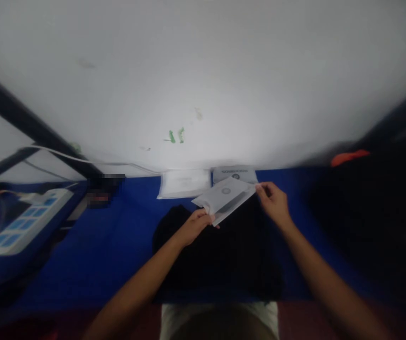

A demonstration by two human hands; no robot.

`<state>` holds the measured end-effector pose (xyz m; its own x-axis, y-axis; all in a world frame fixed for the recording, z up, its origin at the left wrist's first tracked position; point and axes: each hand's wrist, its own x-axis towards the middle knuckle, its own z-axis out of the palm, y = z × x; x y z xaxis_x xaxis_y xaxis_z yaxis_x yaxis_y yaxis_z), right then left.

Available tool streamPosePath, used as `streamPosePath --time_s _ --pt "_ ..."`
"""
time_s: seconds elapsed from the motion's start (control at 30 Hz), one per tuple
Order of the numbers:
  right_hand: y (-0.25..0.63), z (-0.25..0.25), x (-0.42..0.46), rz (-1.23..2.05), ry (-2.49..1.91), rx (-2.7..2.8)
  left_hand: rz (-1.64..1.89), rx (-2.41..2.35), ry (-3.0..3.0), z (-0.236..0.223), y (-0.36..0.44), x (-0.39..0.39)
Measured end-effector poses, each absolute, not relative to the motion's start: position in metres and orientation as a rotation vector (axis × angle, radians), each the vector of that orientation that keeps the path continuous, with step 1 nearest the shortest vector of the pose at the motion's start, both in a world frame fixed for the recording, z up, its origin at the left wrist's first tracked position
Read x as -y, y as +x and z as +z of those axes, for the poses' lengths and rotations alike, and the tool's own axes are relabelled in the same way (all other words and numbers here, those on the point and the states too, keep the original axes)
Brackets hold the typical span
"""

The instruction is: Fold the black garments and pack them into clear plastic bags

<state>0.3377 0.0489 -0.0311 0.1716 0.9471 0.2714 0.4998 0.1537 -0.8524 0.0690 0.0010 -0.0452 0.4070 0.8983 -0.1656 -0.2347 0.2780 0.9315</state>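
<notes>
A frosted, see-through plastic bag [226,196] with a round dark emblem is held up at a slant between both hands. My left hand [198,224] pinches its near left corner, and my right hand [272,200] pinches its far right corner. Something dark shows through or along the bag's near side; I cannot make out what it is. Beneath the bag lies a black cloth item [220,259], its folds lost in shadow. Just behind the bag, a grey packet [234,173] with dark lettering rests against the wall, partly covered by the bag.
Left of the grey packet lies a white packet [185,183] on the blue table cover [92,250]. A power strip [29,222] with blue sockets stands at the left, and a white cable [117,163] runs along the wall. At right are a dark mass and an orange object [349,157].
</notes>
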Motion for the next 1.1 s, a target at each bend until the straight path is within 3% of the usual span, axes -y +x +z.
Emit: streamPosePath --time_s 0.27,0.5,0.8,1.1 --pt "0.336 -0.005 -0.03 0.045 -1.166 2.224 0.916 -0.783 0.809 -0.047 0.07 -0.002" --pt "0.302 -0.022 -0.03 0.058 -0.981 2.617 0.849 -0.725 0.981 -0.045 0.068 -0.001" --pt "0.311 -0.004 -0.087 -0.255 -1.344 2.539 0.665 -0.701 1.471 -0.034 0.064 -0.006" --pt "0.293 -0.029 -0.124 -0.037 -1.658 2.755 0.565 -0.722 1.507 -0.027 0.066 -0.004"
